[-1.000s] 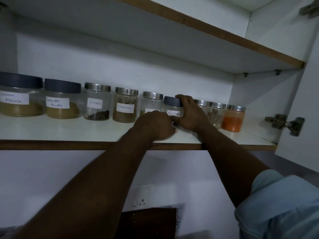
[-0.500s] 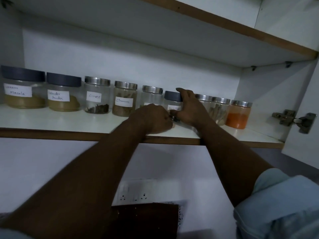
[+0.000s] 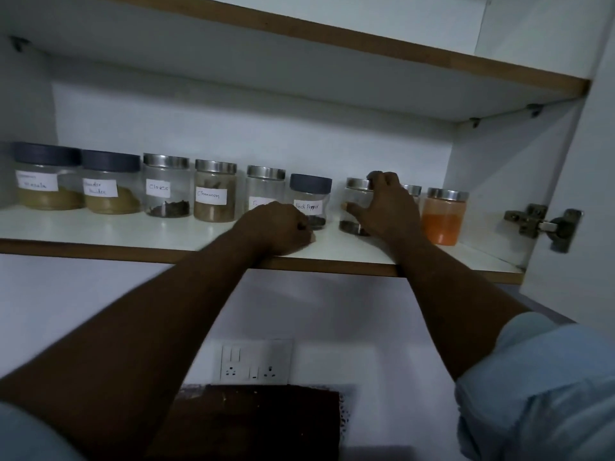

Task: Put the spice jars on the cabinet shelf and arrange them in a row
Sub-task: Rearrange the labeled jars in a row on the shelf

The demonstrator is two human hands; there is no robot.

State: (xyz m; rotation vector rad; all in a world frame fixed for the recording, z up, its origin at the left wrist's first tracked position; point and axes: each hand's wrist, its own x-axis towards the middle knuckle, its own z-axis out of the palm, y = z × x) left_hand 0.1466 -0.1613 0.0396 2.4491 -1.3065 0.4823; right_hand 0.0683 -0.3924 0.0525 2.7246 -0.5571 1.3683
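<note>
Several labelled spice jars stand in a row on the white cabinet shelf (image 3: 100, 229). The black pepper jar (image 3: 311, 198), dark-lidded, stands free near the middle. My left hand (image 3: 278, 227) rests on the shelf in front of it, fingers curled, holding nothing that I can see. My right hand (image 3: 386, 207) grips a clear steel-lidded jar (image 3: 356, 201) with dark contents, fingers over its lid and thumb at its side. An orange-filled jar (image 3: 444, 216) stands at the right end; another jar (image 3: 412, 191) is mostly hidden behind my right hand.
Left along the row are a masala jar (image 3: 46, 176), a coriander powder jar (image 3: 109, 186), a cloves jar (image 3: 166, 186) and a cinnamon jar (image 3: 214, 191). An upper shelf (image 3: 332, 38) hangs overhead. The open door's hinge (image 3: 540, 226) is at right. A wall socket (image 3: 254, 361) sits below.
My right hand has left the black pepper jar and moved right onto the steel-lidded jar beside it. A gap now shows between those two jars. The left hand stays put.
</note>
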